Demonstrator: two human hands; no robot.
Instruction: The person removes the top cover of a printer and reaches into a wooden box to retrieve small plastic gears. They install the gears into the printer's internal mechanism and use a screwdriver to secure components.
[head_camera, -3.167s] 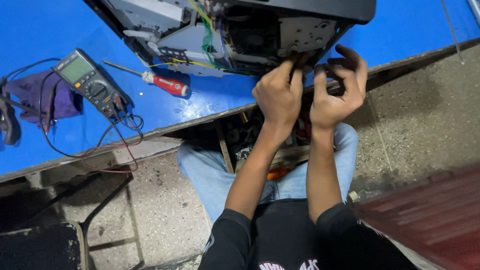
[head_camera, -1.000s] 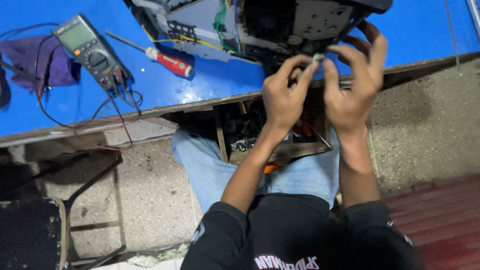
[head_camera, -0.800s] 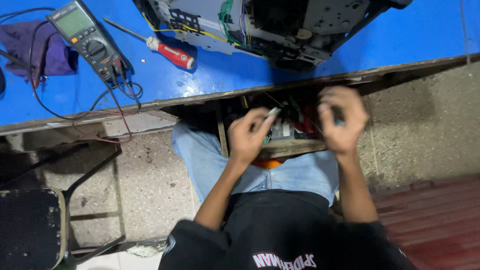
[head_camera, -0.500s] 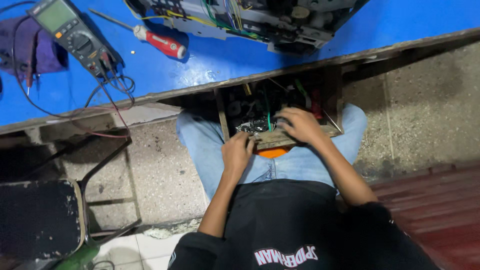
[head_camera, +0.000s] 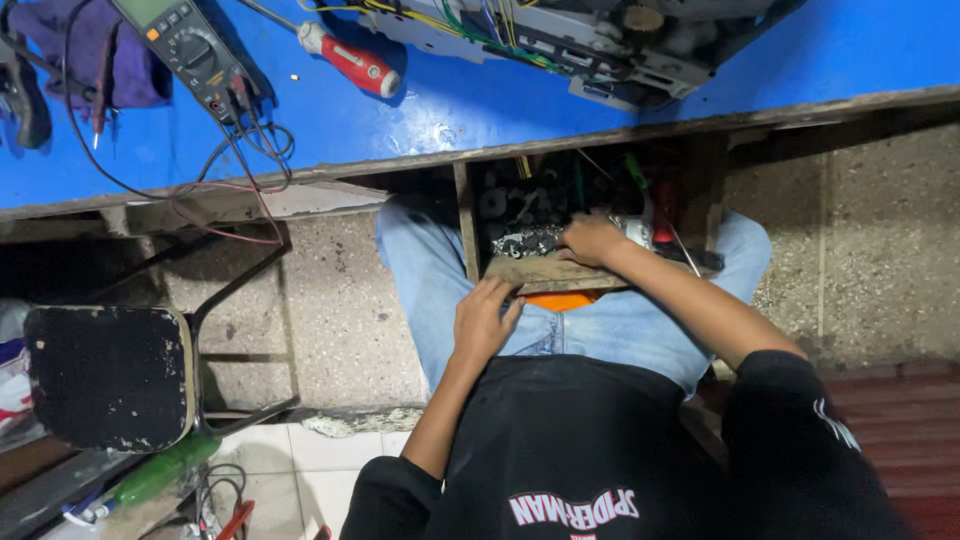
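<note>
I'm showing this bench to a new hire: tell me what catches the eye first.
The bright blue tabletop dominates the top, with an opened device full of coloured wires, a red-handled screwdriver and a multimeter on it. Below its edge, the right hand reaches into a wooden drawer crammed with parts, while the left hand rests on the person's lap at the drawer's front. A worn black stool stands lower left.

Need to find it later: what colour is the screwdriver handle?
Red, with a white collar; screwdriver shows in the head view.
</note>
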